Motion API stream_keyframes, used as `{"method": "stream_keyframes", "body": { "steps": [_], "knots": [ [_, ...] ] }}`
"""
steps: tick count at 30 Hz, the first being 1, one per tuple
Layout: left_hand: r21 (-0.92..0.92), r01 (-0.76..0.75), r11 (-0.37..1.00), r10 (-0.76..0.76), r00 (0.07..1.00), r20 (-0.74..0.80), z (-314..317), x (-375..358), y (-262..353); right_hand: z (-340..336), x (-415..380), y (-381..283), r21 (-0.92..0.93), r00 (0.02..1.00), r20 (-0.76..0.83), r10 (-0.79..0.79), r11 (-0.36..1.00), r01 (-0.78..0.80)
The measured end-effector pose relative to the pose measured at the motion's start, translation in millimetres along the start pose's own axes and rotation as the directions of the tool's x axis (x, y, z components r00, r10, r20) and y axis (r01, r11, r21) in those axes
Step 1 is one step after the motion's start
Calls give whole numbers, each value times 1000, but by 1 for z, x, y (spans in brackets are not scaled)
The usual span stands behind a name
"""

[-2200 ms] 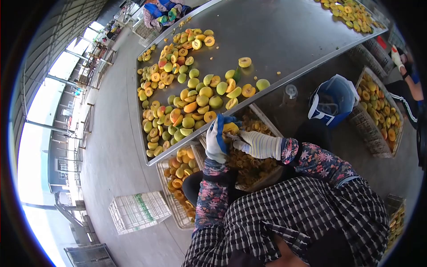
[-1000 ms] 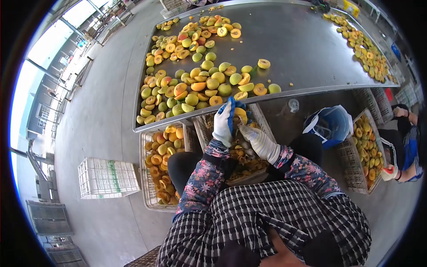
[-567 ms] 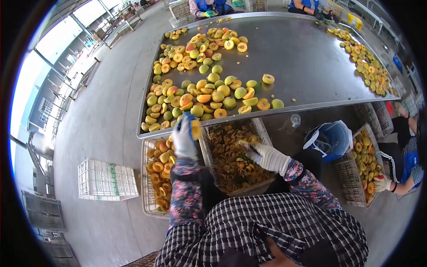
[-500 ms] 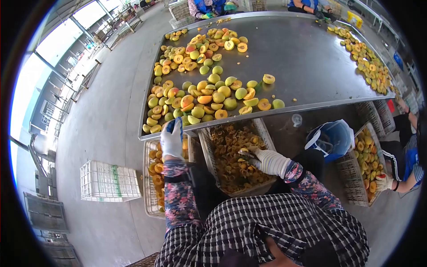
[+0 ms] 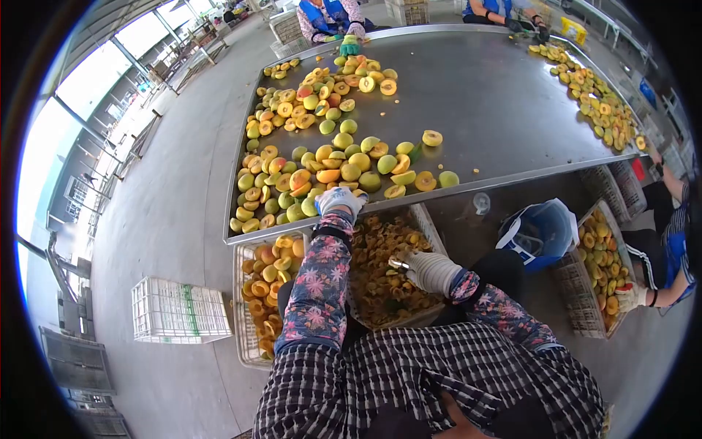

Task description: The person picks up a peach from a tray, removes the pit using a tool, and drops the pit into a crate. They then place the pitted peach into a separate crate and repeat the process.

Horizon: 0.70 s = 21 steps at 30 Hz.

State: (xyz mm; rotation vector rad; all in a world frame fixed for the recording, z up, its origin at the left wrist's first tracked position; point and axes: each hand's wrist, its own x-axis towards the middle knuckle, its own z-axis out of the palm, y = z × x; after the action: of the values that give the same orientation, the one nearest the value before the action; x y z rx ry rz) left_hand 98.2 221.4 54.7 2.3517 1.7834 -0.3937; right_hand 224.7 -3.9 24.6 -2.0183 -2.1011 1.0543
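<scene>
My left hand (image 5: 339, 200), in a white and blue glove, reaches over the near edge of the metal table (image 5: 482, 95). It is right at the pile of yellow-green peach halves (image 5: 349, 173), its fingertips mostly hidden behind the back of the hand. My right hand (image 5: 433, 274), in a ribbed white glove, is closed around a small metal tool (image 5: 399, 262). The tool is over a crate (image 5: 433, 228) of brownish-yellow fruit scraps (image 5: 387, 293). Under my left forearm stands another crate (image 5: 247, 344) holding peach halves (image 5: 265, 282).
An overturned white crate (image 5: 179, 311) lies on the floor at left. A blue bucket (image 5: 541, 230) stands right of my right hand. At right, a co-worker's gloved hand (image 5: 630, 297) is at a crate of peaches (image 5: 601, 256). Across the table, a person's green glove (image 5: 349, 45) touches fruit.
My left hand has moved right along the table edge to the peach halves. My right hand, with the tool, has shifted slightly left and down. The far person's green glove has reached onto the pile.
</scene>
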Motion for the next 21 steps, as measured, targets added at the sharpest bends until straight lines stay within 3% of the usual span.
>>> {"method": "stream_keyframes", "body": {
  "steps": [2, 5, 6, 9, 10, 11, 13, 17, 19, 21],
  "knots": [
    [-50, -14, 999, 15, 1000, 23, 0, 3, 1, -1, -1, 1, 6, 1000, 12, 12, 1000, -12],
    [39, -30, 999, 42, 928, -369, 25, 8, 1, 5, -1, 7, 29, 998, -65, -8, 1000, 10],
    [-21, -82, 996, 63, 878, -475, 16, -7, 10, 7, -4, 7, 33, 996, -84, -28, 999, 31],
    [-173, -153, 973, 109, 965, -239, -6, -13, 42, 6, -8, 3, 54, 995, -80, -61, 996, 66],
    [-197, -131, 972, 117, 990, -83, -9, -13, 54, 8, -6, 4, 63, 996, -68, -58, 996, 62],
    [-74, -127, 989, 126, 992, -19, -2, -8, 65, 8, -6, 4, 70, 997, -57, -53, 996, 57],
    [-9, -166, 986, 166, 986, 11, 5, -2, 80, 7, -4, 5, 61, 998, -26, -56, 996, 58],
    [-339, -178, 924, 199, 980, 29, 23, 28, 87, 14, -6, 8, 46, 998, -31, -63, 997, 64],
    [-568, -219, 793, 207, 974, -88, 39, 37, 77, 7, -8, 8, 72, 999, 0, -45, 996, 44],
    [-727, -340, 597, 167, 938, -302, 46, 30, 66, 2, -10, 10, 52, 1000, 15, -26, 998, 25]
  ]
}}
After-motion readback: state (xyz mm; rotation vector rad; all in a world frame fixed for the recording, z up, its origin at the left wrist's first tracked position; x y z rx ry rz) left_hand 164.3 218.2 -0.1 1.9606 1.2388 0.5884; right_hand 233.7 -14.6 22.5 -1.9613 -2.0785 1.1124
